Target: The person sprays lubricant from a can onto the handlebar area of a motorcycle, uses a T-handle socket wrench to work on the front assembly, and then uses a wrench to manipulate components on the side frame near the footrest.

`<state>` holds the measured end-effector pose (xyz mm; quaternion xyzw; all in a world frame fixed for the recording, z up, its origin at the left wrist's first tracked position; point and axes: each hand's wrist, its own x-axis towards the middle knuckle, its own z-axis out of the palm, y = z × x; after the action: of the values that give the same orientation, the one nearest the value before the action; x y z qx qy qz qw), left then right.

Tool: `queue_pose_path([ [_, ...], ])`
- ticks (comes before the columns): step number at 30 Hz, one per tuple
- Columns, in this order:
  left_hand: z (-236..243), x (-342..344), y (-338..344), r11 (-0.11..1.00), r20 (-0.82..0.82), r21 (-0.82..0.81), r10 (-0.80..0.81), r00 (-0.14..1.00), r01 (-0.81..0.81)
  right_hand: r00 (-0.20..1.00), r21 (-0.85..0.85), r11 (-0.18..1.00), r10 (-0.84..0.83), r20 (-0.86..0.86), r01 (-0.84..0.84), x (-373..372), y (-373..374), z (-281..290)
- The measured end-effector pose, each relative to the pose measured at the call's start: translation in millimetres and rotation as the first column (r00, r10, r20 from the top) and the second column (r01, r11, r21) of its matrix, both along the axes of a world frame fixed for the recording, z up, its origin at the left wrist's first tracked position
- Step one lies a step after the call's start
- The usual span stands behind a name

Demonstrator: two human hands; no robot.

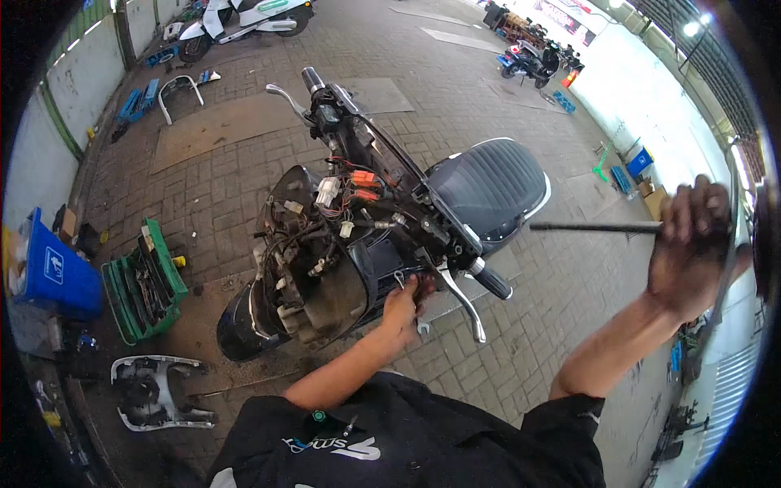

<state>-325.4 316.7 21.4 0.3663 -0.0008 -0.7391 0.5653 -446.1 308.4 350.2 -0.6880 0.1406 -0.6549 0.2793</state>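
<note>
A dark scooter (488,183) stands in front of me with its front panels off, so wires and connectors (342,203) show. My left hand (404,302) reaches under the near handlebar beside the silver brake lever (464,302) and touches the exposed frame; whether it grips something small I cannot tell. My right hand (690,244) is raised at the right and closed around the end of a long thin dark rod (594,228) that points left toward the handlebar.
A green tool tray (146,285) and a blue bin (53,272) sit on the brick floor at the left. A removed grey body panel (154,394) lies at the lower left. Other scooters (244,16) are parked at the back.
</note>
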Motion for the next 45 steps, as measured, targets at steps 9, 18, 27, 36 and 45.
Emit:
queue_pose_path([
  [9, -15, -9, 5, 0.987, -0.115, 0.047, -0.149, 0.982, 0.155, 0.314, -0.319, 0.925, -0.371, -0.874, 0.204, 11, -16, -142],
  [18, -24, -26, 6, 0.974, -0.013, -0.172, -0.154, 0.988, 0.150, 0.135, -0.347, 0.934, -0.334, -0.933, -0.089, 19, -57, -192],
  [27, -16, -56, -4, 0.943, 0.399, -0.319, 0.046, 0.916, 0.092, -0.012, -0.319, 0.907, -0.335, -0.942, -0.274, 15, -78, -197],
  [36, -23, -106, -7, 0.839, 0.447, -0.418, 0.524, 0.724, -0.349, 0.250, -0.384, 0.902, -0.333, -0.909, -0.199, -3, -78, -128],
  [45, -83, -189, 44, 0.951, 0.715, -0.305, 0.199, 0.670, 0.043, 0.571, -0.042, 0.900, -0.311, -0.760, 0.434, -154, -27, -219],
])
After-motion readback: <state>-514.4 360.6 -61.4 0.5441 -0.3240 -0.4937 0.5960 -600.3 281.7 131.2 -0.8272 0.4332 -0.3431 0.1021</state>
